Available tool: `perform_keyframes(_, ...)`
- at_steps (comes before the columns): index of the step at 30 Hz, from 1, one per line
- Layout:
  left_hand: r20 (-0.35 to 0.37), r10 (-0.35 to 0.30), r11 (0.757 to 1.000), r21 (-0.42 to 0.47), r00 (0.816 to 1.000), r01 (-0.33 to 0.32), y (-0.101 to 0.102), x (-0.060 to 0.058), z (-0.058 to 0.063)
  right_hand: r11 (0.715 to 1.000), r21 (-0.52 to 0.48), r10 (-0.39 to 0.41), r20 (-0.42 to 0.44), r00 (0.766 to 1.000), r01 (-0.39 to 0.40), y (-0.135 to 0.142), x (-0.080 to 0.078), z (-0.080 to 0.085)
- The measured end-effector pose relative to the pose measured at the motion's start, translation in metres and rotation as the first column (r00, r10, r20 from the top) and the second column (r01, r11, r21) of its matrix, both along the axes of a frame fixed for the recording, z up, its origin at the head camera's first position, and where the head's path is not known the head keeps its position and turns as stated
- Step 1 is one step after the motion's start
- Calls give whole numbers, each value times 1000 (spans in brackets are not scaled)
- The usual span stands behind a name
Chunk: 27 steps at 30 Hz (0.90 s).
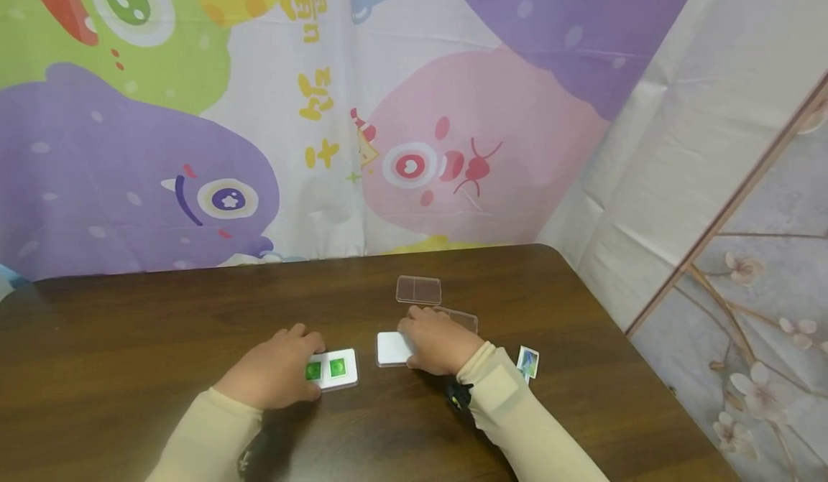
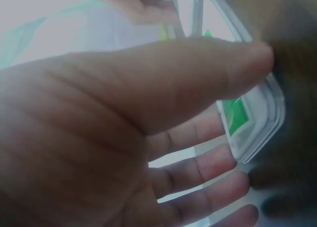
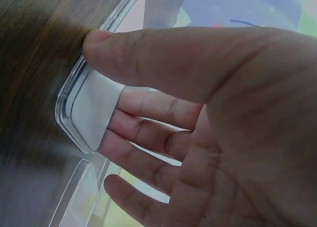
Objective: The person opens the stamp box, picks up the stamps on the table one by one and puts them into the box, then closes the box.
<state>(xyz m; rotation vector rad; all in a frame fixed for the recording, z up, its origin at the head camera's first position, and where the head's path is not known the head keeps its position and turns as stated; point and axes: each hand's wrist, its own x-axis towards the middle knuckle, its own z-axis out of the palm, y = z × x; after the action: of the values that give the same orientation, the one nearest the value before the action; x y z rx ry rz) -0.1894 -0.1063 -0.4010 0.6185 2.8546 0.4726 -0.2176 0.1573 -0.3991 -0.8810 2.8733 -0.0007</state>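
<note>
My left hand (image 1: pixel 272 368) spans a flat clear plastic case (image 1: pixel 351 373) lying on the table, thumb along its near edge and fingers at its far edge. On the case's white insert are two small green stamp-like pictures (image 1: pixel 338 367), one partly covered by the hand. My right hand (image 1: pixel 443 340) grips a second flat clear case (image 1: pixel 391 350) with a plain white face, its right part hidden under the hand. In the right wrist view the thumb (image 3: pixel 106 48) lies against one long edge of that case and the fingertips (image 3: pixel 115 142) meet the opposite side.
Beyond the right hand lies a clear flat plastic piece (image 1: pixel 418 290), and another (image 1: pixel 464 320) is partly hidden behind that hand. Small stamp-like pictures (image 1: pixel 528 362) lie to the right, by the sleeve. A cartoon-printed cloth (image 1: pixel 323 216) hangs behind the brown table (image 1: pixel 162 324).
</note>
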Motion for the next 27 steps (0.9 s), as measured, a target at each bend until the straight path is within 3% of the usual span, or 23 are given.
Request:
perform_keyframes(11, -43, 57, 998, 16, 997, -57, -17, -9, -4, 1000, -12, -11, 10, 1000, 12, -1, -1, 1)
perform_keyframes(27, -83, 80, 996, 49, 993, -76, -26, -14, -7, 1000, -25, -9, 4, 1000, 9, 0, -1, -1)
